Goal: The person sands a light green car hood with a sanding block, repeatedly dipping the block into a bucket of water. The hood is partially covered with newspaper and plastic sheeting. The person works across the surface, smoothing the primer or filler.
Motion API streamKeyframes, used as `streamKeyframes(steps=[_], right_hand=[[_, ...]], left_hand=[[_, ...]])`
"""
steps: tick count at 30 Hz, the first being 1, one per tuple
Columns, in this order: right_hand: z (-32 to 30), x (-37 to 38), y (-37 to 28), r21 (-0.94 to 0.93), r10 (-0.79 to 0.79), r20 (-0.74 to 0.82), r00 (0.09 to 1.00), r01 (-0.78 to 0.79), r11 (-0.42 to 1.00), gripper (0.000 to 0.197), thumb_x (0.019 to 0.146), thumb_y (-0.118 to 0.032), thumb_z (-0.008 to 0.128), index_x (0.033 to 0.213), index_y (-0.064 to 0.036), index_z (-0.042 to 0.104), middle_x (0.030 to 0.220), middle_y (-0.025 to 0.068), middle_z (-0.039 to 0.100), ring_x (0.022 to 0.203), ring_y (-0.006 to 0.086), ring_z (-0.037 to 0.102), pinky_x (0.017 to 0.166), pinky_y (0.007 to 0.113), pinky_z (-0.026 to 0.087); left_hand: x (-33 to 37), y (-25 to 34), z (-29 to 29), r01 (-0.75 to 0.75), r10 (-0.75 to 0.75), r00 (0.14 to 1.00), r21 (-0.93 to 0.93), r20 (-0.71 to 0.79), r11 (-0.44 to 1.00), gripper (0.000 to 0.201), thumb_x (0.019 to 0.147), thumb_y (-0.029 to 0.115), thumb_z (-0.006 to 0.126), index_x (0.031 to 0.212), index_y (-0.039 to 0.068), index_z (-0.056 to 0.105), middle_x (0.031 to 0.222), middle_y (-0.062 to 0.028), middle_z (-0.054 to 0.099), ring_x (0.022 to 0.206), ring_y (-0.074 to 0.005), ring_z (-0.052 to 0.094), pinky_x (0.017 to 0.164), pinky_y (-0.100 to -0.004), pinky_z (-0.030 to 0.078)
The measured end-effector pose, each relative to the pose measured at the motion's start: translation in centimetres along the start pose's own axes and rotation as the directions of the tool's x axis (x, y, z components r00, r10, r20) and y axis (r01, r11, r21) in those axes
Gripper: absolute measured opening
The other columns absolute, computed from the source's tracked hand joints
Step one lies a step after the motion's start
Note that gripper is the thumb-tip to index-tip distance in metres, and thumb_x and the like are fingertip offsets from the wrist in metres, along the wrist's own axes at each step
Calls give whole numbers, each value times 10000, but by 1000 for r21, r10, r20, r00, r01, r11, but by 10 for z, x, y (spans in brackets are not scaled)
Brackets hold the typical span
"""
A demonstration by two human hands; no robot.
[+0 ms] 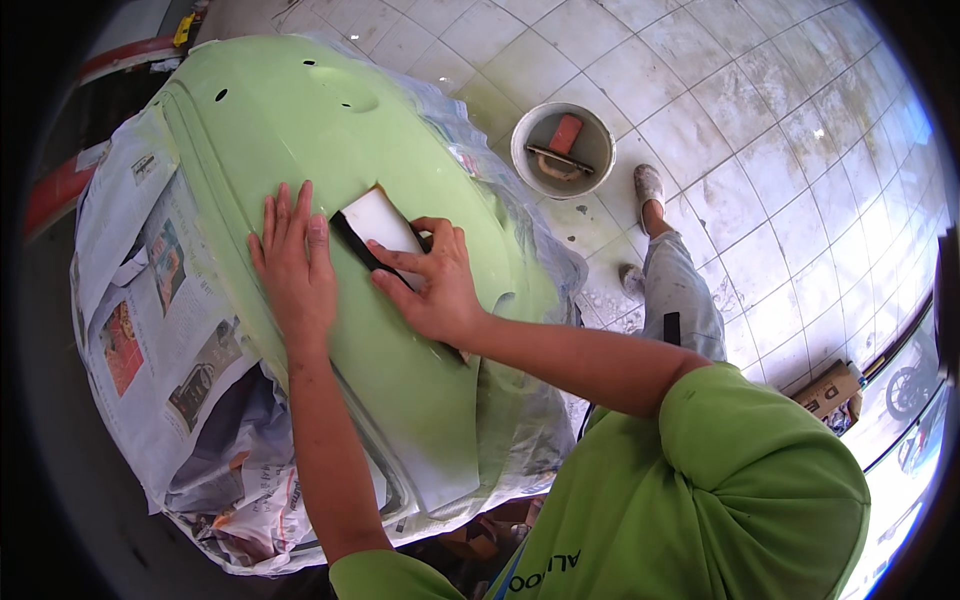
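Note:
A large curved panel (270, 135), painted light green and pierced by a few dark holes, lies in front of me. My right hand (440, 285) grips a white sanding block (380, 222) with dark sandpaper along its edges. The block lies against the panel, its long side slanting, thumb and fingers on opposite sides of it. Just left of the block, my left hand (297, 275) rests flat on the green surface, fingers stretched out and holding nothing. The sandpaper's underside is hidden.
Newspaper sheets (150, 330) cover the left side, and clear plastic film (545, 260) hangs along the right. A bucket (520, 135) on the tiled floor (770, 160) holds a red block and a dark-edged tool. My feet stand beside it. A cardboard box (828, 390) sits far right.

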State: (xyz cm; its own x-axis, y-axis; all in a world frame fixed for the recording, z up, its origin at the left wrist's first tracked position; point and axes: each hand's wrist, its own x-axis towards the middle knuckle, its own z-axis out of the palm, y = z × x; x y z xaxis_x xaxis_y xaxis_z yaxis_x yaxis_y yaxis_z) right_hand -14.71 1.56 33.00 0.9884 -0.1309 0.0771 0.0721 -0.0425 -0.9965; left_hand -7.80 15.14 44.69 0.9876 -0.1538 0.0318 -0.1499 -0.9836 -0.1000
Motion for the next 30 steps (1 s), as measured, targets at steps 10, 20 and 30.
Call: streamKeyframes(steps=[10, 20, 30], right_hand=[[9, 45, 29, -86, 147, 25, 989, -144, 986, 328, 922, -370, 722, 1224, -285, 815, 1247, 266, 568, 1182, 418, 501, 1028, 462, 416], [-3, 92, 71, -88, 103, -90, 991, -111, 990, 348, 906, -416, 729, 1202, -263, 825, 1214, 230, 597, 1167, 364, 516, 1022, 438, 407], [-25, -41, 25, 9, -83, -83, 993, 84, 996, 201, 911, -320, 757, 1055, -224, 859, 1149, 268, 580, 1061, 419, 535, 908, 480, 456]], left_hand=[[4, 3, -3, -18, 16, 1000, 103, 19, 995, 480, 1130, 464, 396, 1517, 263, 595, 1674, -67, 430, 1585, -283, 311, 1289, -580, 118], [18, 17, -3, -86, 81, 996, 197, 29, 977, 424, 1062, 479, 552, 1435, 317, 673, 1681, -58, 421, 1585, -271, 314, 1286, -584, 141], [0, -6, 0, -63, 51, 997, 251, 53, 966, 387, 1020, 372, 641, 1404, 371, 691, 1682, -43, 421, 1575, -278, 335, 1273, -606, 176]])
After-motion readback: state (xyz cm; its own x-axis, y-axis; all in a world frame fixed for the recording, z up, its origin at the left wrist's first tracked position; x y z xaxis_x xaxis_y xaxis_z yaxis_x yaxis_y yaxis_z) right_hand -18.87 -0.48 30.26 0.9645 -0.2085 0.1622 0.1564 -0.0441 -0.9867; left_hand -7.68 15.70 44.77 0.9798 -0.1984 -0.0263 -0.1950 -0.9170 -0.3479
